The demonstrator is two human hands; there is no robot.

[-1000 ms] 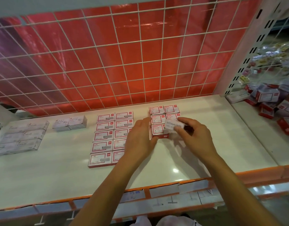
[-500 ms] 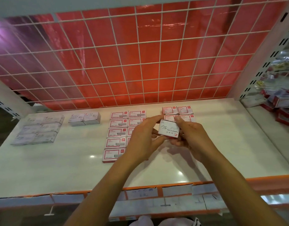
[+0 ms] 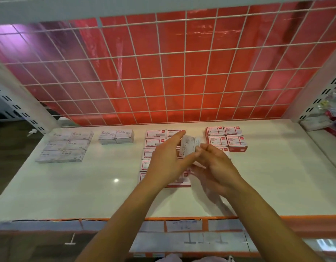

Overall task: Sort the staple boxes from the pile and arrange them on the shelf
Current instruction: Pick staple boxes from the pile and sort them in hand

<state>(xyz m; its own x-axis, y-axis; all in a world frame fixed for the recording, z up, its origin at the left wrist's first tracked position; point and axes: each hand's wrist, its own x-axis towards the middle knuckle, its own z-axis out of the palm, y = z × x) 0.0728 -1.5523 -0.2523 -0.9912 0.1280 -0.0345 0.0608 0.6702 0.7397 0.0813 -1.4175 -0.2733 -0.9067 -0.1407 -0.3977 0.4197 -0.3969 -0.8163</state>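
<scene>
- Currently risking a drop: holding the white box point(image 3: 188, 146) tilted on edge in mid-air, just above the block of red boxes point(image 3: 154, 141) in the middle of the frame, and probably knocking those neat rows askew if letting go too early.
- Also risking a mix-up: hovering between that block and the second red group point(image 3: 226, 138) to its right, while the matching white pair point(image 3: 116, 137) is lying well apart to the left, so possibly setting the box down among the wrong kind.
- Possibly fumbling during a pass from hand to hand, with both grips crowding one small box and covering much of it.
- Holding with the left hand point(image 3: 167, 165): forefinger stretching out long past the box's far upper edge, thumb reaching under its near side, cradling the box in the fork between them; not showing the other fingers clearly.
- Pinching with the right hand point(image 3: 214, 167): fingers point(image 3: 198, 148) curling in tight, closing narrowly on the box's right end.
- Keeping the box off the shelf point(image 3: 277, 176), touching nothing but the two hands.
- Leaving the pile point(image 3: 333, 120) at the far right edge of the frame, well apart and mostly cut off.
</scene>
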